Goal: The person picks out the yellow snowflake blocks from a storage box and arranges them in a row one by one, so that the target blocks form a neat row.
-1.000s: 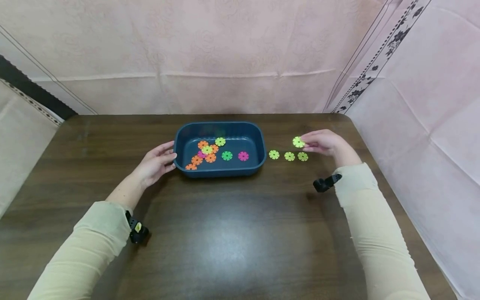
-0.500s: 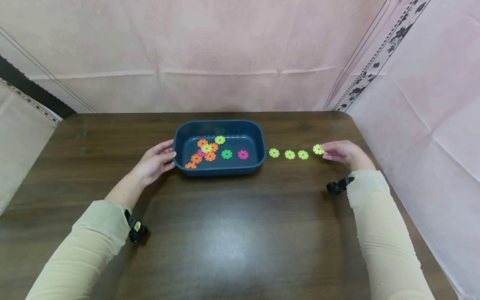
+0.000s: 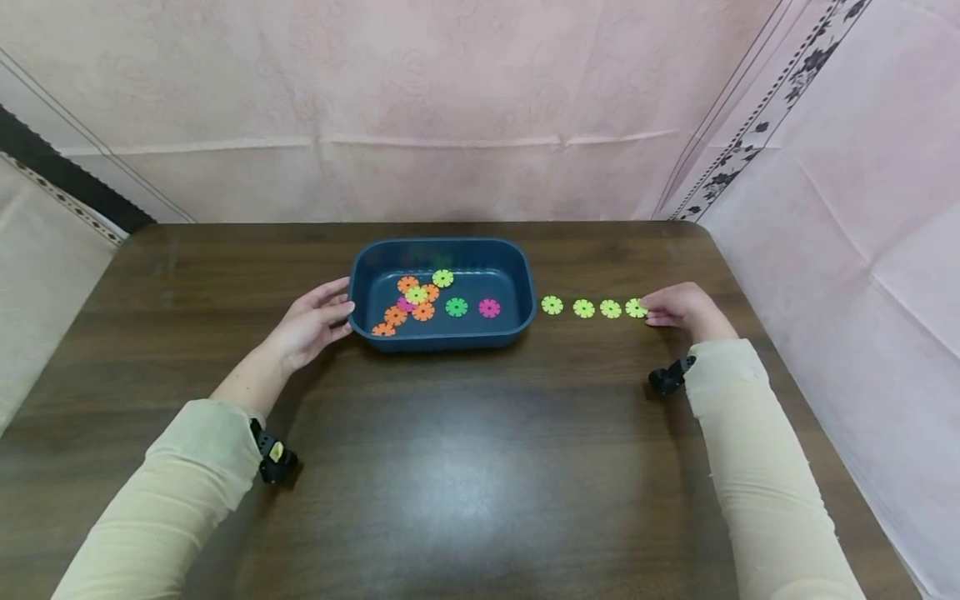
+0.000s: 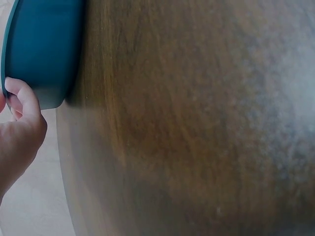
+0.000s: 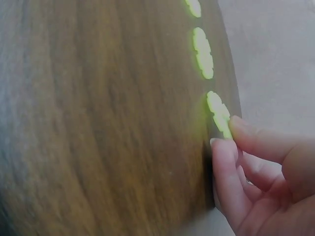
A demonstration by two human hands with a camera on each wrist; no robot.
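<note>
A dark blue rectangular tray [image 3: 442, 342] stands on the wooden table. My left hand [image 3: 306, 327] grips its left end by the rim, and the left wrist view shows the thumb curled against the tray wall [image 4: 42, 54]. To the right of the tray, yellow-green notched plastic discs lie in a row, among them one disc [image 3: 583, 308] near the middle. At the row's right end my right hand [image 3: 688, 310] pinches another yellow-green disc [image 5: 217, 110] between thumb and fingertips, low at the tabletop. Whether that disc lies fully flat I cannot tell.
Inside the tray are several orange discs [image 3: 423, 311], a green disc [image 3: 456, 307], a pink disc [image 3: 489, 308] and yellow-green discs [image 3: 442, 278]. Pale cloth [image 3: 420, 108] hangs behind the table [image 3: 450, 467], with more cloth on both sides.
My right hand has carried its yellow-green disc rightward past the others and down to the row's right end, then slightly left. The left hand keeps its grip on the tray.
</note>
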